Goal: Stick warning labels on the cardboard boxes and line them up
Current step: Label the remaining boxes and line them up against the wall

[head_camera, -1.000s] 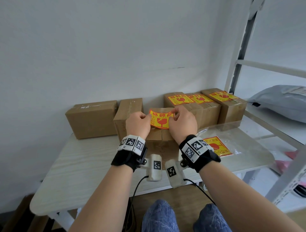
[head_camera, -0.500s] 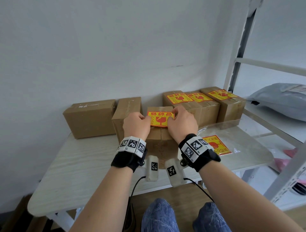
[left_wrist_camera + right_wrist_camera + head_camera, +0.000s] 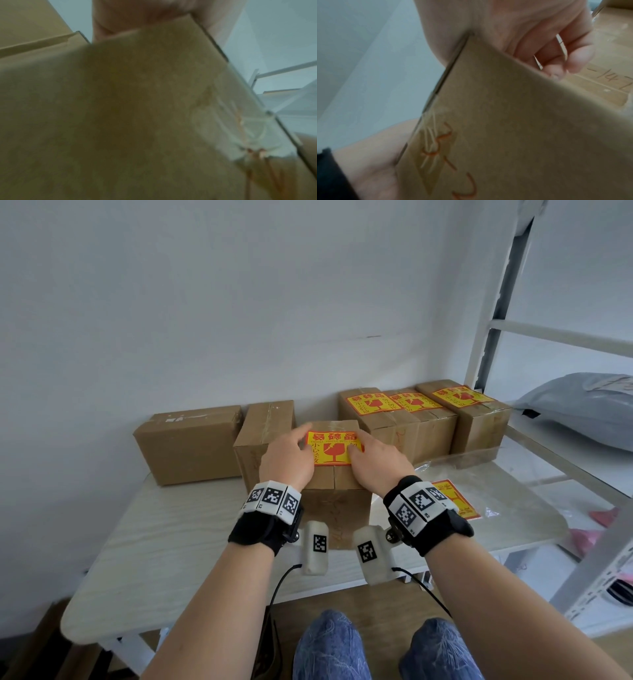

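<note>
**Inspector A:** Status of the front box?

**Inspector B:** Brown cardboard, upright, taped seam. A yellow warning label with red glass symbol lies flat on its top.

**Inspector A:** Others?

**Inspector B:** Behind it to the right, three labelled boxes touch side by side. Behind it to the left, two unlabelled boxes. Just right of it, spare labels lie flat.
</note>
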A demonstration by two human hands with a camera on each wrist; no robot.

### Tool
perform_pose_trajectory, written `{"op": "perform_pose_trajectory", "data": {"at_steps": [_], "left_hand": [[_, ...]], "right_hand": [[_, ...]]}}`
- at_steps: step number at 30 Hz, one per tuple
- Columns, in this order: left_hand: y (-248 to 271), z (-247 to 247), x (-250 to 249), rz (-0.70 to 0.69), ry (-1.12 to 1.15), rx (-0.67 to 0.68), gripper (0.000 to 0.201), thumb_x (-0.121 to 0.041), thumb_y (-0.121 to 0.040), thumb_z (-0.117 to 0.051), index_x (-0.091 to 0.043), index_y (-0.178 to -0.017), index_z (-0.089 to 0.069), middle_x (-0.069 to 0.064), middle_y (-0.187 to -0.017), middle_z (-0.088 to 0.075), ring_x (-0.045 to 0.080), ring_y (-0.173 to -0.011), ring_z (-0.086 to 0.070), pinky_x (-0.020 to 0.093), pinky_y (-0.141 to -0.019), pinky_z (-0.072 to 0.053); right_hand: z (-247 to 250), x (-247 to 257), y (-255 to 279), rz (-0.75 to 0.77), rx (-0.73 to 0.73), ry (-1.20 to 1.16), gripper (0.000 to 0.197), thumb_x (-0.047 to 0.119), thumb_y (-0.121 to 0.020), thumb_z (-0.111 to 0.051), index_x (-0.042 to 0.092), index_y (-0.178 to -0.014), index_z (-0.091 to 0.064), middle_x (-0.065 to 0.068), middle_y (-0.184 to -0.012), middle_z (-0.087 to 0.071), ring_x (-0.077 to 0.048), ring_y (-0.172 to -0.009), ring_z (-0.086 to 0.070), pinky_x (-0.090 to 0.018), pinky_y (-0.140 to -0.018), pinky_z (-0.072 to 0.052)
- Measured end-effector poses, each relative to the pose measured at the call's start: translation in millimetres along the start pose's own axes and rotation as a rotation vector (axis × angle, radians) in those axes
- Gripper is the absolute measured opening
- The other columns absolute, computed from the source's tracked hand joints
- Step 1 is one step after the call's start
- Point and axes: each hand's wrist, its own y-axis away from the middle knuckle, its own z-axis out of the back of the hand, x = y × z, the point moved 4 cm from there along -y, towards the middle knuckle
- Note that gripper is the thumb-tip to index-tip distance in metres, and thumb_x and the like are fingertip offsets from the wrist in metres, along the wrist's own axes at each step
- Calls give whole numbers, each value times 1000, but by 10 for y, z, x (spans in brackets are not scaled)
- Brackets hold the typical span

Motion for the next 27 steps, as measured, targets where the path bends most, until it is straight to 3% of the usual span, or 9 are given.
{"op": "perform_pose_trajectory", "data": {"at_steps": [3,7,10,14,17,22,24,27], "left_hand": [[-23,-50,46,33,48,79,42,-26,-102,-37,-38,-137,-56,-3,-142,-57,10,-81,-63,22,-62,-40],[6,-37,53,74,63,78,42,-30,-104,-36,-34,-144,-50,-1,-144,-55,4,-73,-59,20,-58,-38],[56,-13,38,100,104,59,41,-31,-105,-40,-30,-144,-50,-3,-142,-56,-2,-70,-52,13,-56,-33],[135,23,32,128,163,48,38,-31,-104,-44,-25,-141,-54,-1,-137,-59,6,-85,-48,20,-76,-36],[181,10,54,155,196,51,36,-31,-104,-46,-19,-134,-61,-2,-113,-64,4,-76,-48,19,-67,-35],[187,-31,105,183,229,42,36,-33,-104,-45,-17,-131,-64,2,-119,-68,14,-92,-52,24,-80,-35],[196,-40,130,208,261,42,34,-33,-104,-45,-17,-122,-69,2,-104,-67,16,-88,-54,25,-77,-36],[211,-61,179,255,361,58,35,-31,-104,-46,-12,-93,-73,3,-85,-65,26,-88,-59,29,-74,-37]], "right_hand": [[3,-2,21,-3,59,-19,54,47,-100,-24,32,-152,-24,-8,-136,-58,-35,-117,-58,-48,-100,-47],[7,-7,64,3,117,-81,55,51,-100,-23,34,-151,-19,-7,-132,-59,-32,-109,-61,-48,-96,-51],[38,-19,126,7,124,-115,43,47,-102,-25,30,-141,-29,-5,-114,-63,-27,-89,-66,-46,-82,-57],[71,-65,232,-46,89,-249,30,35,-103,-29,18,-113,-51,-6,-96,-63,-23,-73,-68,-41,-69,-61],[72,-99,324,-92,76,-329,30,32,-104,-30,17,-111,-55,-6,-90,-64,-24,-70,-68,-39,-69,-61],[55,-123,401,-121,68,-404,37,39,-105,-29,18,-113,-58,-10,-93,-68,-23,-71,-66,-39,-71,-61],[47,-135,417,-124,67,-415,39,43,-104,-29,19,-110,-59,-11,-93,-69,-21,-70,-66,-37,-69,-61],[36,-163,456,-167,58,-491,46,53,-102,-30,19,-97,-61,-11,-92,-69,-22,-75,-68,-36,-69,-61]]}}
